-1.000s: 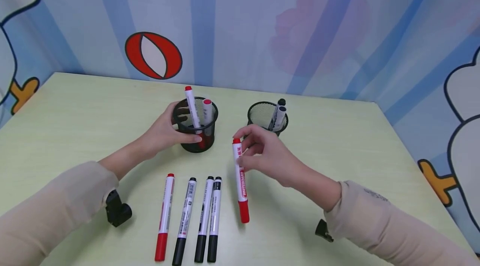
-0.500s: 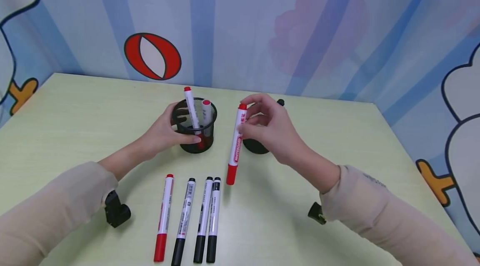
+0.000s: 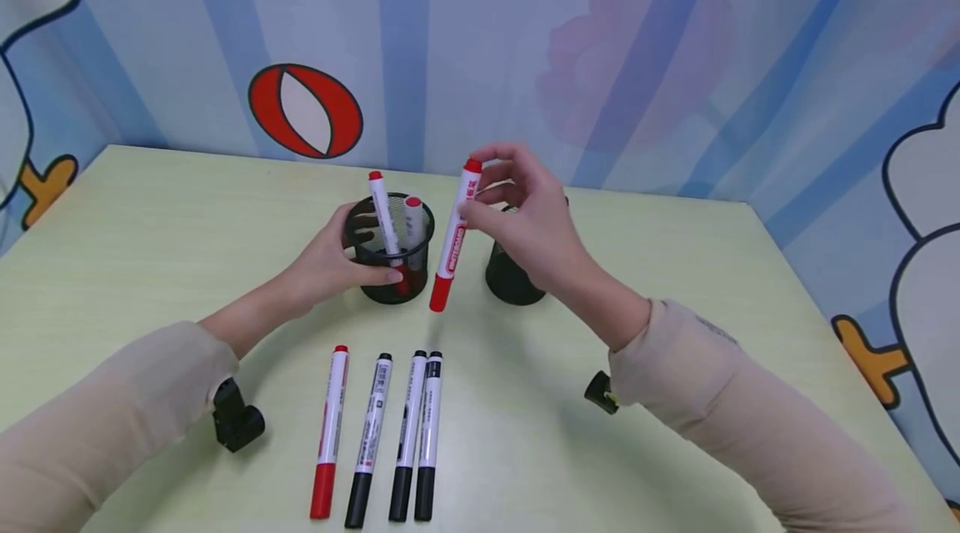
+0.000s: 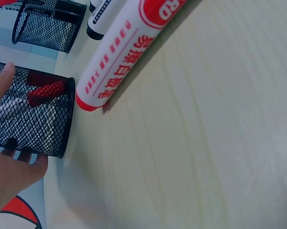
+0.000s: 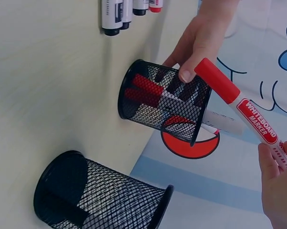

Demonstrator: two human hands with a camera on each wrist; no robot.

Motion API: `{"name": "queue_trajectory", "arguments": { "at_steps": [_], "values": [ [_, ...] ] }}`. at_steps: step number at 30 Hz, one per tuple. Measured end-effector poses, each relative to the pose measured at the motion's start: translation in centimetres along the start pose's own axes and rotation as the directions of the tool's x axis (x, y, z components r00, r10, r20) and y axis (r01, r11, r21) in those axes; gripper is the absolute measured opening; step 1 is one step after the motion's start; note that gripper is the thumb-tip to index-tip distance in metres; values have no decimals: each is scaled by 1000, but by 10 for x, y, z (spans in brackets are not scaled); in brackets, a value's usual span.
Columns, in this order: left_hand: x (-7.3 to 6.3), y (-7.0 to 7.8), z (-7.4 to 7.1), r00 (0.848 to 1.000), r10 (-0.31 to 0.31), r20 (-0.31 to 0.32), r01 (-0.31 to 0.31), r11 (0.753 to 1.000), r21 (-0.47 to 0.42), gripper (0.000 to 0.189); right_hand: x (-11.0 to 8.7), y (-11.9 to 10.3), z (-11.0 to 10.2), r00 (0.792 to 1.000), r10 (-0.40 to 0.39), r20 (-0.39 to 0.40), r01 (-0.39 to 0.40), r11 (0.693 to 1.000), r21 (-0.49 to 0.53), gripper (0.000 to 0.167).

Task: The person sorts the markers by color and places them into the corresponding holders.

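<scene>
At lower centre of the frame, nearest, a red-ended marker (image 3: 330, 433) and three black-ended markers (image 3: 408, 437) lie in a row, the right two side by side. A wide stretch of pale wood-grain counter (image 3: 517, 450) separates them from the beige right sleeve (image 3: 735, 416); the counter's right edge slants toward the lower right corner. At mid-frame, the left hand (image 3: 330, 262) has its fingers and thumb wrapped around a black mesh cup (image 3: 378, 294) holding two red-capped markers. Just right of that cup, a tilted whiteboard marker (image 3: 453, 237), red cap down, hangs above the counter, its upper part pinched in the nearly closed fingers of the right hand (image 3: 528, 216). Behind that hand stands a partly hidden second mesh cup (image 3: 512, 279). Farther back, the counter's far edge meets a blue striped backdrop (image 3: 487, 57).
</scene>
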State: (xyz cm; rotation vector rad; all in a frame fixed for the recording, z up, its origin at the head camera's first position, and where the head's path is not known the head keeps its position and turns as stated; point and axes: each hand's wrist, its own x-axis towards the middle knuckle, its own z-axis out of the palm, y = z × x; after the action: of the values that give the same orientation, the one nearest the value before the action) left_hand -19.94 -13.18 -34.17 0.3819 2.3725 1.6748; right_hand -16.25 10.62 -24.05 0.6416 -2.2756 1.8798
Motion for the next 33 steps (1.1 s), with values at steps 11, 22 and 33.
{"name": "queue_trajectory", "arguments": {
  "at_steps": [11, 22, 33],
  "values": [
    [0, 0, -1, 1000, -4, 2, 4, 1000, 1, 91, 13, -2, 13, 992, -107, -74, 107, 994, -6, 38],
    [0, -3, -3, 1000, -18, -6, 18, 1000, 12, 91, 22, 1, 27, 961, -247, -124, 248, 969, -10, 36],
    [2, -3, -3, 1000, -14, -2, 14, 1000, 5, 91, 24, 6, 32, 948, -281, -148, 279, 960, -31, 34]
  ]
}}
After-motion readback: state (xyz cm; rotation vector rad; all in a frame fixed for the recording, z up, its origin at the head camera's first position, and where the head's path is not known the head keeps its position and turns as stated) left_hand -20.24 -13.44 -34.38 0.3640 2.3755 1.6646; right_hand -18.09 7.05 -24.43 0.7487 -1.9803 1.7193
